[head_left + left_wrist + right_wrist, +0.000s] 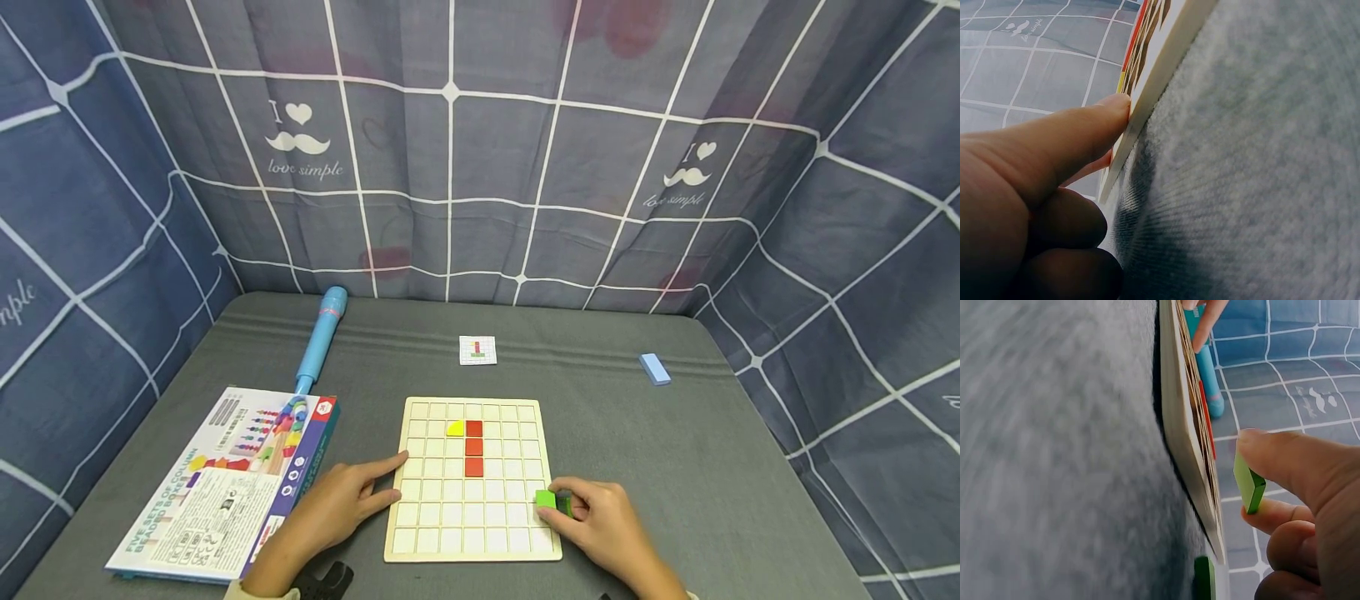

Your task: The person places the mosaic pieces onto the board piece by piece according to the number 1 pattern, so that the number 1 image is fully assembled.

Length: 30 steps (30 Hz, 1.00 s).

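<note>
A pale wooden grid board (435, 533) lies on the grey cloth in front of me. Three red square tiles (474, 447) form a column in its upper part, and a small yellow piece with a curved side (456, 428) sits left of the top one. My left hand (341, 504) touches the board's left edge with extended index finger and thumb; its other fingers curl under. Between thumb and finger, my right hand (600, 525) pinches a green square tile (1249, 484) over the board's right edge. Another green tile (1204, 578) lies on the cloth beside the board, partly covered by this hand in the head view.
Behind the board lies a small pattern card (477, 350), with a light blue block (655, 369) farther right. At the left are a printed box (217, 492) and a blue stick-like object with a rounded head (318, 337). Grid-patterned curtains (487, 150) enclose the table.
</note>
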### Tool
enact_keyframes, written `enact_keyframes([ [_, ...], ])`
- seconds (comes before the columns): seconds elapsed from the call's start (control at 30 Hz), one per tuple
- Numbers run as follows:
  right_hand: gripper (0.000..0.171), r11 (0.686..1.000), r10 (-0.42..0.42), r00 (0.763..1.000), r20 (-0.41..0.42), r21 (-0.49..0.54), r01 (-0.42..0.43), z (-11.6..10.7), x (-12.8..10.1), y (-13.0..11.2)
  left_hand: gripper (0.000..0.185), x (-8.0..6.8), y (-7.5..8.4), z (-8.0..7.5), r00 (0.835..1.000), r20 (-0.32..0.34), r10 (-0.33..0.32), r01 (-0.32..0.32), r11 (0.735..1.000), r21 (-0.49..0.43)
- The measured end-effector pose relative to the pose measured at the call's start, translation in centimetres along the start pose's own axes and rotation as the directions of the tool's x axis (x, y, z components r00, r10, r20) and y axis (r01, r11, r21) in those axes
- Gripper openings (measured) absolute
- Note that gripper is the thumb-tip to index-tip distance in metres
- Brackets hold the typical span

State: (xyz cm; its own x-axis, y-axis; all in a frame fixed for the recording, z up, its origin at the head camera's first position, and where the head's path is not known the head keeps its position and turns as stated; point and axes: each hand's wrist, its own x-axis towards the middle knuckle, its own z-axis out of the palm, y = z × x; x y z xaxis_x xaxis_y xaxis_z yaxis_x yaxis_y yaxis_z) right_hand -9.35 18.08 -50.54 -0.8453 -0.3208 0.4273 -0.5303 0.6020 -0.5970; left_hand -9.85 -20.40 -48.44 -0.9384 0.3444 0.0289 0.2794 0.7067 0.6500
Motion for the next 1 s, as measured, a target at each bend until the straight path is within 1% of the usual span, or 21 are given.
enact_keyframes([
  [0.1, 0.022, 1.000, -0.011, 1.000, 0.006, 0.001, 0.011, 0.2, 0.2, -0.2, 0.049, 0.0, 0.0, 0.0, 1.000, 0.001, 0.000, 0.000, 1.000, 0.001],
  [0.27, 0.021, 0.998, -0.064, 0.998, -0.007, 0.019, 0.064, 0.8, 0.8, -0.6, 0.049, 0.0, 0.1, 0.0, 1.000, 0.000, -0.002, 0.002, 1.000, 0.009],
  [0.43, 0.022, 0.994, -0.099, 0.995, -0.014, 0.034, 0.100, 1.7, 1.5, -1.4, 0.049, 0.0, 0.1, -0.2, 1.000, -0.002, 0.002, -0.002, 1.000, 0.002],
  [0.6, 0.023, 0.991, -0.130, 0.991, 0.002, 0.039, 0.130, 2.7, 2.0, -2.0, 0.049, 0.0, 0.0, -0.2, 1.000, -0.011, 0.009, -0.009, 1.000, -0.002],
  [0.77, 0.024, 0.989, -0.142, 0.990, 0.021, 0.049, 0.141, 3.2, 2.3, -2.6, 0.049, 0.0, 0.1, -0.1, 1.000, -0.012, 0.006, -0.006, 1.000, 0.004],
  [0.87, 0.024, 0.988, -0.149, 0.988, 0.026, 0.035, 0.148, 3.4, 2.4, -2.9, 0.049, 0.0, 0.1, -0.1, 1.000, -0.008, 0.002, -0.002, 1.000, 0.006],
  [1.0, 0.024, 0.988, -0.152, 0.988, 0.041, -0.007, 0.152, 3.7, 2.8, -3.3, 0.049, 0.0, 0.0, -0.1, 1.000, -0.008, 0.003, -0.003, 1.000, 0.003],
])
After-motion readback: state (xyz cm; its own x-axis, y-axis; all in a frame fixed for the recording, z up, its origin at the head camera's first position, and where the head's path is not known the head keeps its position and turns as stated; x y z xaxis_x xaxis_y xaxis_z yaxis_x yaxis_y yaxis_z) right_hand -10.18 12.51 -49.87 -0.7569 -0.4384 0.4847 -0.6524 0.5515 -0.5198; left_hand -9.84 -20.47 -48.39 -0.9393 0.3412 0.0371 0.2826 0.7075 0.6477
